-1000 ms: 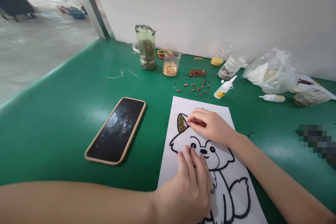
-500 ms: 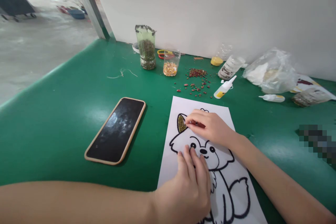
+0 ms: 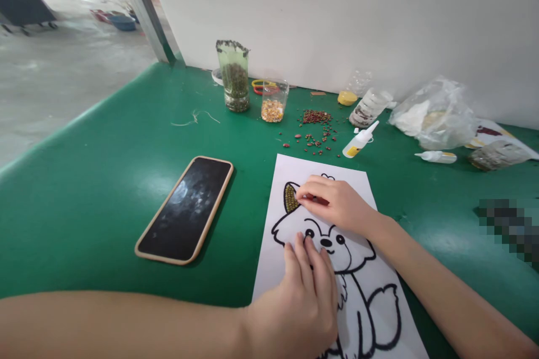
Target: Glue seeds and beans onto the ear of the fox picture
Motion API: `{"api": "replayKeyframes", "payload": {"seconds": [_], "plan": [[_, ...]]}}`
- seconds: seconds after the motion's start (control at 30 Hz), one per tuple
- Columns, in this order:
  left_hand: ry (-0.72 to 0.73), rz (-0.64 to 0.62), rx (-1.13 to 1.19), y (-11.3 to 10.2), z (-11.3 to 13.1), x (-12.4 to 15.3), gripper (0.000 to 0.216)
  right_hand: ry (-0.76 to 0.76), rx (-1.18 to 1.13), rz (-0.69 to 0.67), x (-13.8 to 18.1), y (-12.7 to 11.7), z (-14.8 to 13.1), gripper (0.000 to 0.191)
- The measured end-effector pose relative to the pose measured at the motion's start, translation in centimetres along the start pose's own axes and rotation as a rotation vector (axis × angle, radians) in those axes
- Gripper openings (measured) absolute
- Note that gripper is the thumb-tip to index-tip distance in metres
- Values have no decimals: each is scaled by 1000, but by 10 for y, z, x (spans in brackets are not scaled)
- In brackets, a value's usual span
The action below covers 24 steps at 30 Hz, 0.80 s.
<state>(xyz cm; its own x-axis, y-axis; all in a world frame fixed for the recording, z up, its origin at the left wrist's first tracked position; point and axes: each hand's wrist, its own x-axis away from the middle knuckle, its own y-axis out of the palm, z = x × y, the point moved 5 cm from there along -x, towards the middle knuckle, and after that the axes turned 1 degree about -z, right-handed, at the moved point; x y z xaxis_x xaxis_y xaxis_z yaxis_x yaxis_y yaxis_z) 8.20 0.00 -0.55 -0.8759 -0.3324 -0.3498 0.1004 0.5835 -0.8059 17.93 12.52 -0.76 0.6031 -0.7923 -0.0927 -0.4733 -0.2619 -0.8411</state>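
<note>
A white sheet point(image 3: 269, 269) with a black outline drawing of a fox lies on the green table. Small greenish seeds point(image 3: 289, 198) fill much of the inside of the fox's left-side ear. My left hand point(image 3: 301, 297) rests flat over the fox's face and chest, fingers stretched out on the paper. At the edge of that ear, my right hand point(image 3: 332, 202) has its thumb and fingertips pinched together. Whatever is between those fingertips is too small or hidden to make out.
A phone point(image 3: 185, 210) lies left of the sheet. Behind it stand a green cup of seeds point(image 3: 236, 81) and a clear cup of corn kernels point(image 3: 273, 109). Reddish beans point(image 3: 316, 117) are scattered near a glue bottle point(image 3: 357, 143). Plastic bags point(image 3: 438, 115) sit further right.
</note>
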Motion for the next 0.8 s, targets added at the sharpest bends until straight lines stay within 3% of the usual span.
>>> {"api": "replayKeyframes", "payload": {"seconds": [0.8], "plan": [[-10,-7,-2,1,1,1,43,8,-55,35,2,-2,2,10]]}}
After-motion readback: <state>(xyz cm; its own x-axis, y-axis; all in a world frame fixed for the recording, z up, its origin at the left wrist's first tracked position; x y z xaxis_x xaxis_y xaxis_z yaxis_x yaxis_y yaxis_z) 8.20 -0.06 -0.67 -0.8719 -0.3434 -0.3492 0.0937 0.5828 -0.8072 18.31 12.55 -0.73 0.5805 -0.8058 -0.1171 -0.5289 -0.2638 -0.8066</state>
